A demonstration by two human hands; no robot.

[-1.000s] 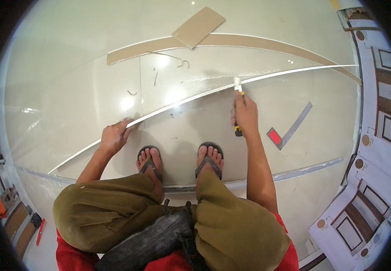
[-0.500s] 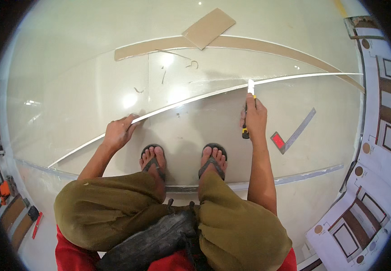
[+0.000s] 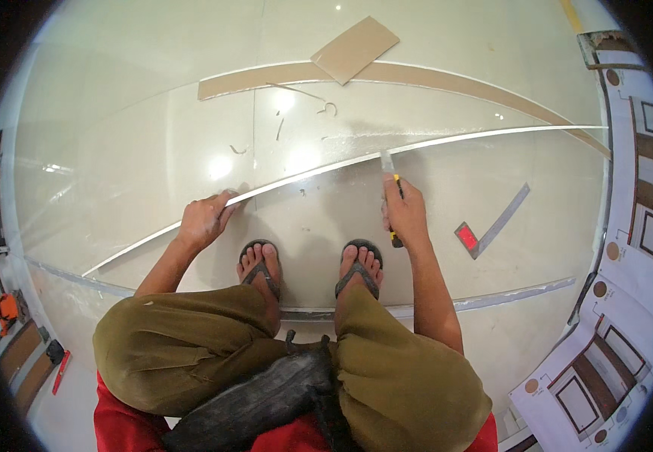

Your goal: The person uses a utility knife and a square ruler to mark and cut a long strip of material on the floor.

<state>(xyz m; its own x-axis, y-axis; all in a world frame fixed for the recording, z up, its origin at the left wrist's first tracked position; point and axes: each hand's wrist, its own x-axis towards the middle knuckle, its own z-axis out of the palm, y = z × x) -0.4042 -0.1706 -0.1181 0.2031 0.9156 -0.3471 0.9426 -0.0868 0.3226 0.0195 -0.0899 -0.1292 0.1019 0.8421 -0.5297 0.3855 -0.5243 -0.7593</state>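
A long thin strip with a white edge (image 3: 311, 172) stands on its edge across the floor in front of my feet. My left hand (image 3: 207, 218) grips it towards its left end, thumb and fingers closed around it. In my right hand (image 3: 406, 211) is a yellow and black utility knife (image 3: 396, 235), its blade pointing away from me. The blade tip meets the near side of the strip's white edge, right of its middle. Part of the knife's handle is hidden by my fingers.
Beyond the strip lie a long brown board strip (image 3: 266, 79), a brown rectangular piece (image 3: 355, 49) and several thin curled shavings (image 3: 329, 108). A try square (image 3: 501, 220) with a red-marked stock rests right of my right hand. Printed sheets (image 3: 586, 377) cover the right side; a grey metal bar (image 3: 492, 299) runs behind my feet.
My right hand with the utility knife has moved left along the strip and slightly towards me. My left hand keeps its hold; the whole view has shifted slightly.
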